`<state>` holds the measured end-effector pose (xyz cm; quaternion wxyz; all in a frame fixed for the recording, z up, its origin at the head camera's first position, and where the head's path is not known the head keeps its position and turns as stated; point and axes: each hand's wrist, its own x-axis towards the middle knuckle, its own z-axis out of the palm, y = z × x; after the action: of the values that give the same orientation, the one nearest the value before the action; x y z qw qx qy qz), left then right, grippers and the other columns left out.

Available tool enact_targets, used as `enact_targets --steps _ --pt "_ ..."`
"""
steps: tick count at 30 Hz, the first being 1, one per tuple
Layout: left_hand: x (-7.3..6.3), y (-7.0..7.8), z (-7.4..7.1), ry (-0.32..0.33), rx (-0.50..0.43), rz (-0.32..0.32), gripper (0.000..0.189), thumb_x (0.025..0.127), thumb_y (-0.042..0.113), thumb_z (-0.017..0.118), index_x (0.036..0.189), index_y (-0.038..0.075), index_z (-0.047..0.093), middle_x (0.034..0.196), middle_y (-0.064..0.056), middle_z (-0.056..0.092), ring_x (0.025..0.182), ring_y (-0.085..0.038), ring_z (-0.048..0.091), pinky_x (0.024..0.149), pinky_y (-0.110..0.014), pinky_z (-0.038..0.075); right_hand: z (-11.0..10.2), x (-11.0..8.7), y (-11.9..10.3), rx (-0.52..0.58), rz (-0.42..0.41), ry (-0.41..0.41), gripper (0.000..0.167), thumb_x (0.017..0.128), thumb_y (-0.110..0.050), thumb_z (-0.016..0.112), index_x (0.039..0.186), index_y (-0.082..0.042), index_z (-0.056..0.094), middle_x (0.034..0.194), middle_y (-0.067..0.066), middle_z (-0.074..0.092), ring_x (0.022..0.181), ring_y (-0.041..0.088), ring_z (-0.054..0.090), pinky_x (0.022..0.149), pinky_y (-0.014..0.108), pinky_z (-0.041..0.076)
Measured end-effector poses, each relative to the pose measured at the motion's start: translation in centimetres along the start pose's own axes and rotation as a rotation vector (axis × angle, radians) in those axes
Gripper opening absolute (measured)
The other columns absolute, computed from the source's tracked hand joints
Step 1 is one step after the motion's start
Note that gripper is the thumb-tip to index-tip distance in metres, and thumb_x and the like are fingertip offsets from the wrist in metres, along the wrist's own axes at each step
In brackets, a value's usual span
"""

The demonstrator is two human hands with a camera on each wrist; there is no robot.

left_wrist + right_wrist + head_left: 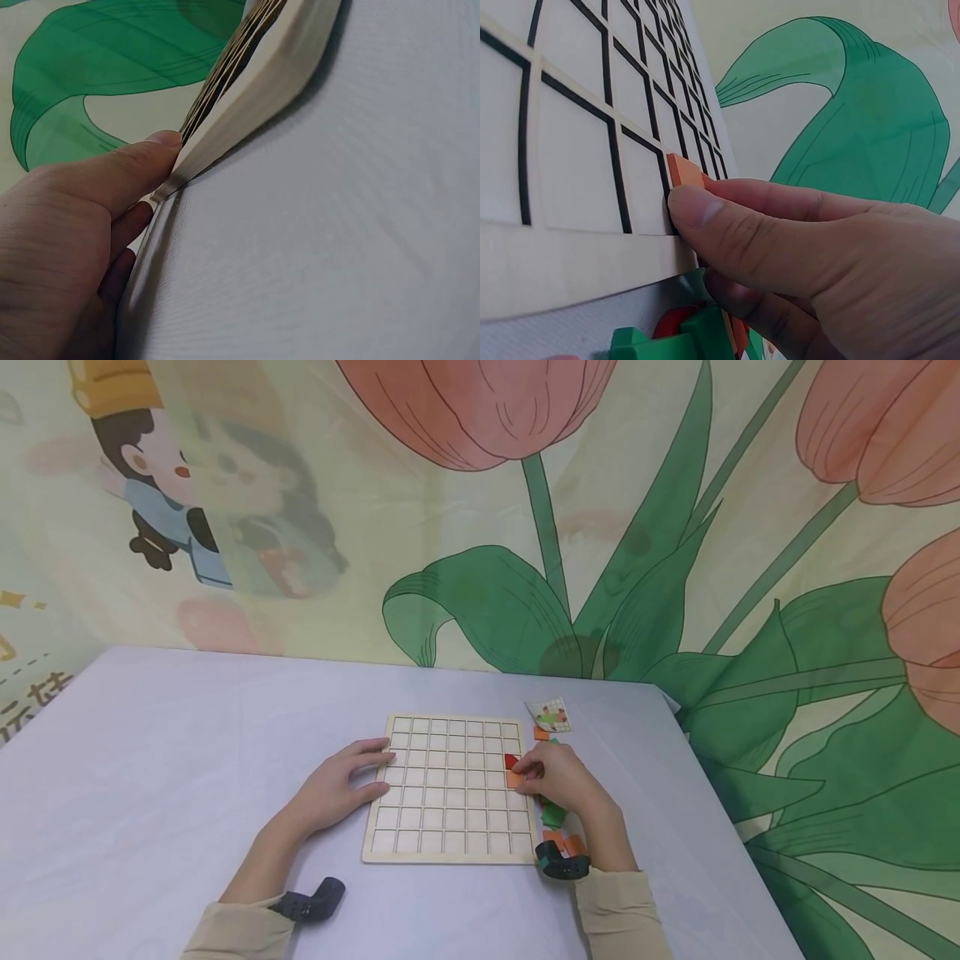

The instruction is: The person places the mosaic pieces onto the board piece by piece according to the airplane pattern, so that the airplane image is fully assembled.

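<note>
A wooden grid board [455, 859] lies on the table. My left hand [337, 785] rests at its left edge with fingers fairly straight; in the left wrist view the thumb [142, 161] touches the board's side. At the right column, my right hand [558, 777] pinches an orange tile [684, 171] between thumb and index finger, low over a cell. Just beyond that tile, a red piece [512, 762] sits in the grid, partly hidden by the fingers.
Green pieces [553, 815] and orange pieces [574, 845] lie along the board's right side, partly under the right hand. Farther back are another orange piece [541, 734] and a small pattern card [551, 715]. A printed backdrop [480, 510] hangs behind the white table [225, 727].
</note>
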<state>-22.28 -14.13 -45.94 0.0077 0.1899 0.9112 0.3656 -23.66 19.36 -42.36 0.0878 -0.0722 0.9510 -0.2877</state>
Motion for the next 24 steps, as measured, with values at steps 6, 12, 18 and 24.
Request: enact_targets --steps 6,12,18,24 --pt "-0.28 0.19 -0.2 0.002 0.001 -0.002 0.048 0.086 0.03 0.069 0.129 0.011 0.059 0.146 -0.006 0.045 0.137 -0.035 0.037 0.111 -0.055 0.032 -0.05 -0.2 -0.12 -0.001 0.002 -0.003 0.019 0.074 -0.01 0.079 0.093 -0.014 0.075 0.084 -0.004 0.062 0.072 0.012 0.052 0.059 0.022 0.049" --pt "-0.6 0.26 -0.36 0.004 0.011 -0.015 0.049 0.086 0.03 0.069 0.13 0.011 0.058 0.146 -0.006 0.045 0.137 -0.035 0.037 0.111 -0.054 0.032 0.08 -0.3 -0.07 0.011 -0.012 -0.01 0.019 0.075 -0.009 0.079 0.094 -0.015 0.075 0.086 -0.004 0.062 0.073 0.012 0.052 0.061 0.022 0.05" --pt "-0.5 0.21 -0.38 0.003 0.003 -0.007 0.053 0.086 0.03 0.069 0.132 0.01 0.056 0.146 -0.006 0.044 0.138 -0.033 0.036 0.112 -0.053 0.032 0.06 -0.17 0.34 0.019 -0.022 -0.021 0.019 0.077 -0.011 0.078 0.095 -0.016 0.075 0.088 -0.005 0.064 0.074 0.01 0.055 0.062 0.021 0.051" --pt "0.01 0.05 -0.19 -0.017 -0.008 -0.008 0.056 0.086 0.032 0.069 0.134 0.01 0.054 0.148 -0.006 0.042 0.139 -0.033 0.035 0.114 -0.052 0.03 -0.03 0.06 0.82 0.01 -0.033 -0.026 0.019 0.077 -0.013 0.078 0.095 -0.016 0.075 0.087 -0.006 0.064 0.073 0.01 0.055 0.062 0.021 0.051"
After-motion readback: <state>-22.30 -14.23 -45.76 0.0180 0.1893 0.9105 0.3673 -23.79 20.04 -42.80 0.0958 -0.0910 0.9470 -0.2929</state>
